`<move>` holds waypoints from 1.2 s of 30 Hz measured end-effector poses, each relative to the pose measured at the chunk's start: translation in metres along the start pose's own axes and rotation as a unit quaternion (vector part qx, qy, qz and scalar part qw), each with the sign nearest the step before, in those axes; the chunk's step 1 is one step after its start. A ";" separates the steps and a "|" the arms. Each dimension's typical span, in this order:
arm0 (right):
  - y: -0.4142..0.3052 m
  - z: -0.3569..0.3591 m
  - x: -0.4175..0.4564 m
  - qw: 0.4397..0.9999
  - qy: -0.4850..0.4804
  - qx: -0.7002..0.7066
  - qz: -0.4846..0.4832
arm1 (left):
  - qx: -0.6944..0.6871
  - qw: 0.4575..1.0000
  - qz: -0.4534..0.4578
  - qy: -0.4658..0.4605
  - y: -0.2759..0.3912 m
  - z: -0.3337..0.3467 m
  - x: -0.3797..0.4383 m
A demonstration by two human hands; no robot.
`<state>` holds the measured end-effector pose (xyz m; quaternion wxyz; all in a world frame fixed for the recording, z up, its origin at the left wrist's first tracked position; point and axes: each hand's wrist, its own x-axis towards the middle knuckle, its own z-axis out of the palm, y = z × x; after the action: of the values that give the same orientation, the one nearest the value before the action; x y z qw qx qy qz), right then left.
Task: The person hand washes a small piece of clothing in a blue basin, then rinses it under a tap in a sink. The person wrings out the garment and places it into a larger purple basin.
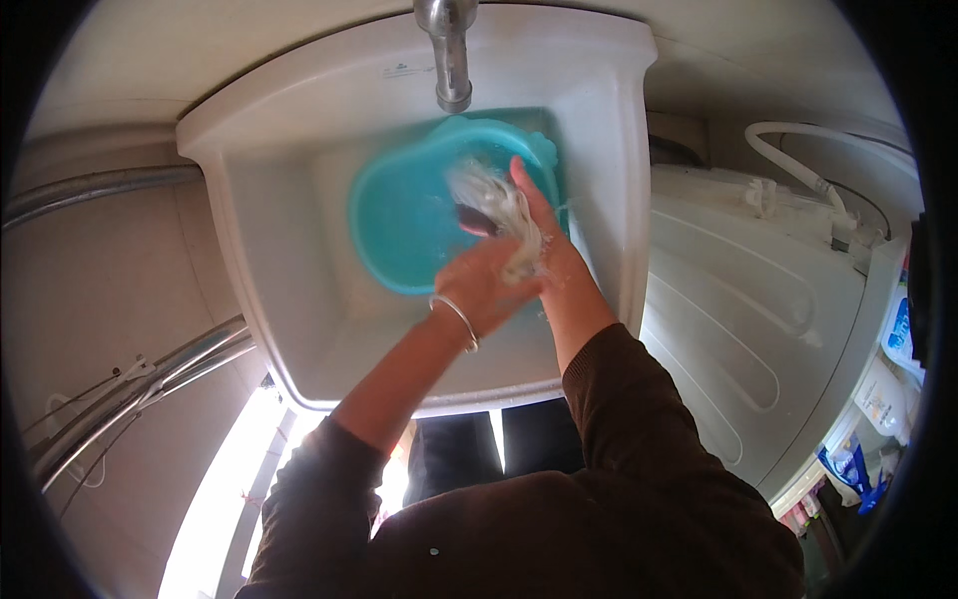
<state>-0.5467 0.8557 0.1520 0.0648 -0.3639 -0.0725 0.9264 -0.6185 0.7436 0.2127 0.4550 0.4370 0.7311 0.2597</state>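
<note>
A wet, whitish cloth (pixel 494 196), blurred by motion, is between my two hands over a turquoise plastic basin (pixel 393 217). My right hand (pixel 552 232) holds it from the right, one finger or thumb pointing up along its edge. Against its lower end presses my left hand (pixel 483 281), also blurred, with a silver bangle (pixel 454 318) at the wrist. A dark reddish patch (pixel 477 221) shows beside the cloth; I cannot tell what it is. Water appears to lie in the basin, which rests inside a white laundry sink (pixel 281 247).
A metal faucet (pixel 453 67) overhangs the sink's back. Right of the sink stands a white washing machine (pixel 718 322) with a pale hose (pixel 786 153). Bottles (pixel 883 397) line the far right. Metal rails (pixel 150 389) run along the left wall.
</note>
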 end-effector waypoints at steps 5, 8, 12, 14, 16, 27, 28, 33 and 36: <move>0.049 -0.025 0.026 0.971 0.143 -0.102 -0.163 | 0.097 0.994 -0.044 0.023 -0.009 0.007 0.027; 0.046 -0.016 0.014 0.975 0.184 -0.045 -0.113 | 0.082 0.984 -0.125 0.096 -0.017 -0.003 0.042; 0.020 0.022 -0.015 0.908 0.322 -0.225 -0.143 | -0.113 0.961 -0.221 0.119 -0.105 -0.019 0.040; 0.012 0.003 -0.021 0.899 0.304 -0.261 -0.178 | -0.254 0.936 -0.219 0.104 -0.113 -0.041 0.022; 0.009 0.002 -0.024 0.897 0.297 -0.254 -0.206 | -0.322 0.917 -0.205 0.112 -0.113 -0.049 0.011; -0.018 0.042 -0.073 0.927 0.089 -0.039 -0.363 | -0.329 0.917 -0.212 0.072 -0.116 -0.104 0.000; -0.022 0.037 -0.075 0.931 0.118 -0.009 -0.345 | -0.291 0.931 -0.177 0.130 -0.115 -0.107 0.000; -0.007 -0.013 -0.064 0.697 0.319 -0.556 -0.323 | -0.172 0.958 0.039 0.225 -0.107 -0.106 0.001; 0.017 0.000 -0.059 0.676 0.260 -0.609 -0.323 | 0.046 0.996 -0.068 0.046 -0.106 -0.061 -0.012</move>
<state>-0.5047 0.8283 0.1882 0.1404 -0.5031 -0.7137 0.4667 -0.7127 0.6828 0.1633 0.4166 0.3945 0.7904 0.2145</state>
